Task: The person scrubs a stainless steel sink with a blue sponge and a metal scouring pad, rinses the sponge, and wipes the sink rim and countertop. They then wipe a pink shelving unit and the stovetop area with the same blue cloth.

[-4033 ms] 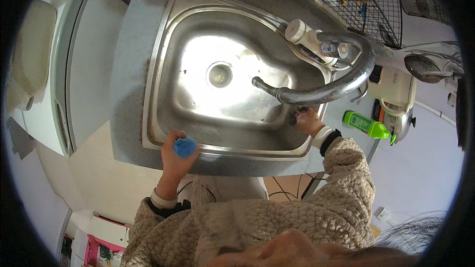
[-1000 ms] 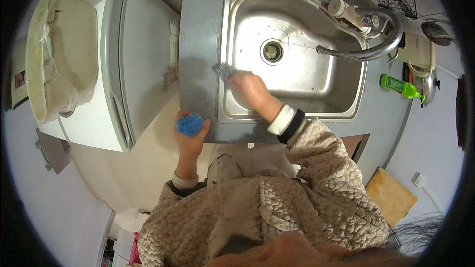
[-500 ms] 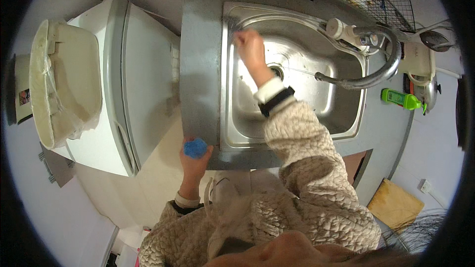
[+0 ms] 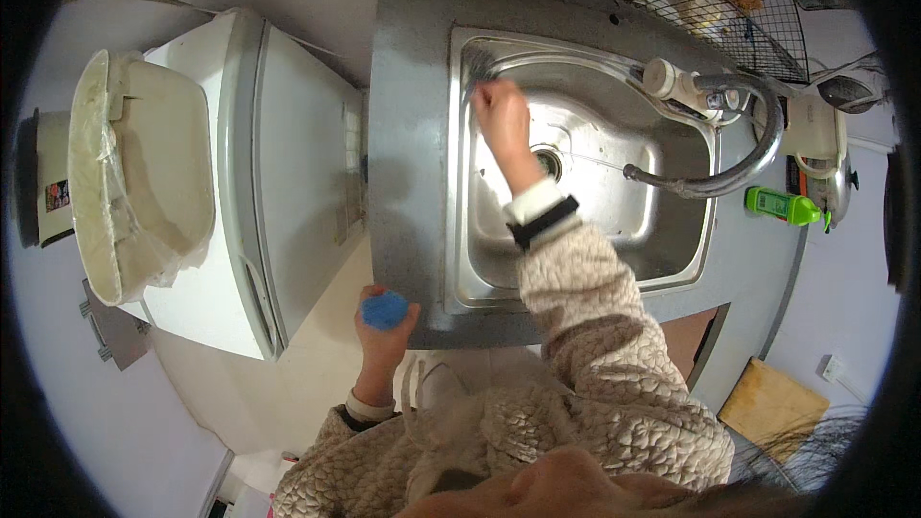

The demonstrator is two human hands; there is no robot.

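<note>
My left hand is closed round a crumpled blue scrubbing pad at the counter's front edge, left of the sink. Over the far left corner of the steel sink reaches my right hand, its fingers curled together. A dark, bristly thing shows just beyond those fingers, against the rim; it is blurred and its kind is unclear. From the curved faucet spout a thin line of water runs toward the drain.
A white fridge stands left of the counter, with a large cream tub on top. Behind the sink is a black wire rack. A green bottle lies to the right, and a wooden board leans lower right.
The whole view has shifted slightly, so everything sits lower and further right. My right hand stays at the sink's far left corner, and my left hand keeps the blue pad.
</note>
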